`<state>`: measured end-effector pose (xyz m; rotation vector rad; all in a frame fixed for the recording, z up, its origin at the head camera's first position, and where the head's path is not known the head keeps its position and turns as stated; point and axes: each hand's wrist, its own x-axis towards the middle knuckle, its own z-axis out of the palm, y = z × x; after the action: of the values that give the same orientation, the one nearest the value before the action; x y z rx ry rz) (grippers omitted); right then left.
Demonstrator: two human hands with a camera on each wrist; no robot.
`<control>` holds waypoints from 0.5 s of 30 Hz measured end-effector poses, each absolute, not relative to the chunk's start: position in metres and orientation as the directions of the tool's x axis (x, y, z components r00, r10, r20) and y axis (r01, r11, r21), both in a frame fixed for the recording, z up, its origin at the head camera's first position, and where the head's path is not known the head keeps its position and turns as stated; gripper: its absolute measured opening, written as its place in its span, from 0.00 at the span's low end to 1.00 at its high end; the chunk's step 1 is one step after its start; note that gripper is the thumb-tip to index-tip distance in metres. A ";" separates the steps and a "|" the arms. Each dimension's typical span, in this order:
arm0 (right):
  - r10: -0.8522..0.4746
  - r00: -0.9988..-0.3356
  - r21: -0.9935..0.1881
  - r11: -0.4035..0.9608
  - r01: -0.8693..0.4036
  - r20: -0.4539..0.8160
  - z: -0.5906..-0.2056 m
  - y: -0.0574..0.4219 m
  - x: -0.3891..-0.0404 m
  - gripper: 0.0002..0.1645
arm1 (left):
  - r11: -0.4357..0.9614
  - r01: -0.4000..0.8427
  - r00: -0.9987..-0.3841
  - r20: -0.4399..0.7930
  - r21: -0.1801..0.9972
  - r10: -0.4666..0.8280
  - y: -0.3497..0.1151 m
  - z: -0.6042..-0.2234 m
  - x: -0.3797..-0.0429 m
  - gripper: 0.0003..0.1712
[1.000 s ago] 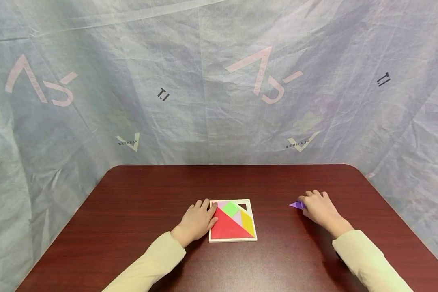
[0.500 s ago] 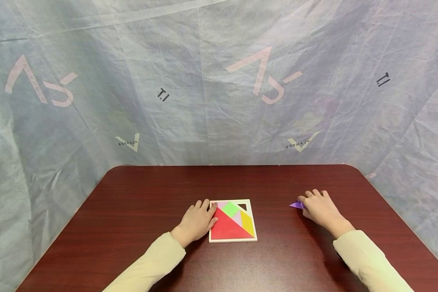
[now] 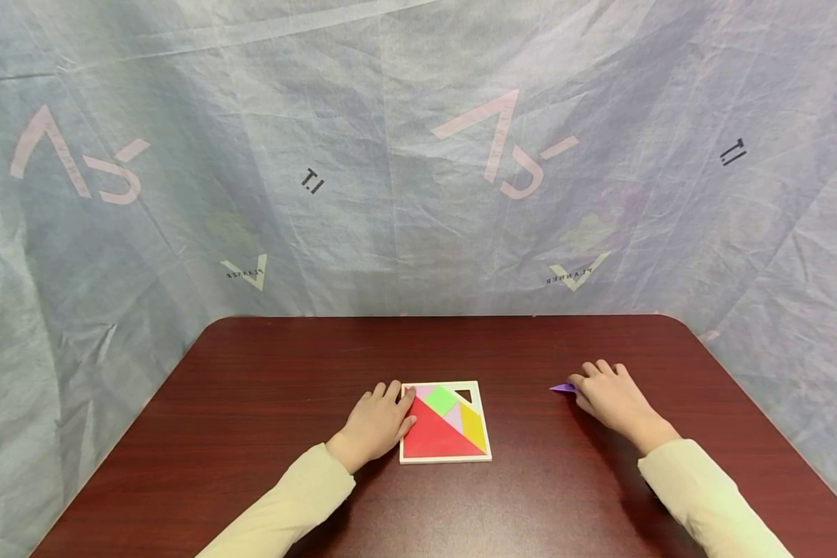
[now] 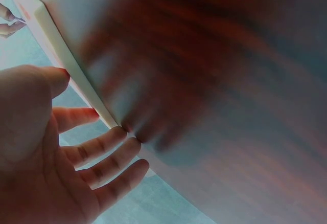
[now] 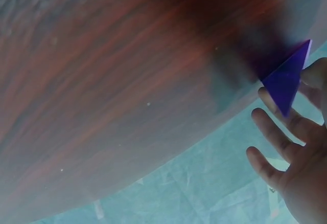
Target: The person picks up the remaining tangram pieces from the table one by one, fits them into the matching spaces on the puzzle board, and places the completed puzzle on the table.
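A square tangram board with a white frame (image 3: pixel 446 459) lies flat on the table. Large red pieces (image 3: pixel 435 435) fill its lower left, with a green square (image 3: pixel 442 401), pink pieces and a yellow parallelogram (image 3: pixel 472 428) beside them. A dark triangular gap shows at its top right corner. My left hand (image 3: pixel 373 426) rests at the board's left side, fingers spread; in the left wrist view the fingertips meet the frame's pale edge (image 4: pixel 66 58). Off to the right, my right hand (image 3: pixel 615 401) pinches a purple tangram triangle (image 5: pixel 283 83) between thumb and fingers, just above the table.
The dark red wooden table (image 3: pixel 321 349) has rounded far corners. Behind it and at both sides hangs a grey printed cloth (image 3: pixel 390 232). Bare tabletop separates the board from my right hand.
The purple triangle has tilted in my right hand and now looks thinner from the head view. My left hand and the board have stayed put.
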<state>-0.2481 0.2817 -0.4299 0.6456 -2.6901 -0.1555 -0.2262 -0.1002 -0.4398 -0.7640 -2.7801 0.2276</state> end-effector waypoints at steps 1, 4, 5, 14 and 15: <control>-0.461 -0.825 0.189 0.887 -0.421 0.328 -0.430 0.282 -0.248 0.09 | 0.850 0.481 -0.832 0.196 -0.213 0.520 -0.100 -0.440 -0.226 0.26; -0.476 -0.812 0.200 0.879 -0.432 0.337 -0.429 0.282 -0.249 0.09 | 0.850 0.481 -0.832 0.196 -0.212 0.520 -0.100 -0.440 -0.226 0.26; -0.482 -0.806 0.204 0.876 -0.437 0.344 -0.429 0.282 -0.249 0.08 | 0.851 0.481 -0.832 0.196 -0.212 0.519 -0.100 -0.440 -0.226 0.26; -0.502 -0.759 0.192 0.864 -0.466 0.414 -0.425 0.280 -0.248 0.03 | 0.853 0.478 -0.837 0.187 -0.211 0.515 -0.100 -0.439 -0.226 0.27; -0.505 -0.752 0.199 0.862 -0.467 0.423 -0.425 0.280 -0.249 0.04 | 0.852 0.478 -0.836 0.186 -0.212 0.516 -0.100 -0.439 -0.225 0.27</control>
<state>-0.2486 0.2796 -0.4253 0.7125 -2.5628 -0.1107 -0.2255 -0.1000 -0.4388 -0.7608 -2.7922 0.2299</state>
